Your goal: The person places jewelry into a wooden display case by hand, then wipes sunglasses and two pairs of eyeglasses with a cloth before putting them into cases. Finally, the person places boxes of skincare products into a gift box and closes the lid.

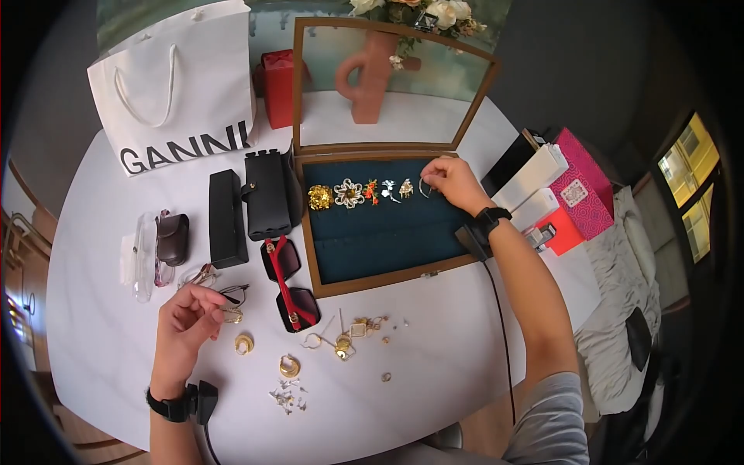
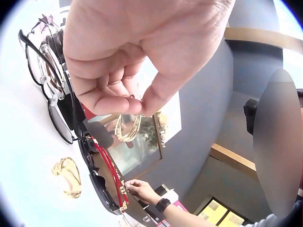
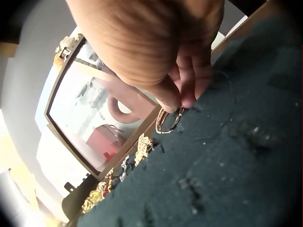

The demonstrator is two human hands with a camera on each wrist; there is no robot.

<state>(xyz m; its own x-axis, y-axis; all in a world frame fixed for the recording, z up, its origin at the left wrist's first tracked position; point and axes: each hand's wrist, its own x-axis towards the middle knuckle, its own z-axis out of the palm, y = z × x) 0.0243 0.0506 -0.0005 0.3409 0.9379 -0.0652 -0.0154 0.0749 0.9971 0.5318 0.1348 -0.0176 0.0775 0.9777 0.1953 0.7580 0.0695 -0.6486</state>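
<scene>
My left hand (image 1: 188,332) pinches a gold hoop earring (image 2: 129,128) between thumb and fingertips, above the table's left part. Over the far right of a wooden display box (image 1: 381,288), my right hand (image 1: 459,184) pinches a thin hoop earring (image 3: 169,122) against the dark lining (image 1: 372,244). Left of it, in a row along the lining's back, sit a gold piece (image 1: 320,198), a flower-shaped brooch (image 1: 349,194), an orange-red piece (image 1: 372,192), a silver flower piece (image 1: 390,191) and a small gold piece (image 1: 406,188). The glass lid (image 1: 474,101) stands raised.
Loose gold hoop earrings (image 1: 289,366), small studs (image 1: 288,397) and other jewelry (image 1: 343,346) lie in front of the box. To its left are red-armed sunglasses (image 1: 285,291), black cases (image 1: 267,198) and a white bag (image 1: 178,85). A pink box (image 1: 585,186) stands right.
</scene>
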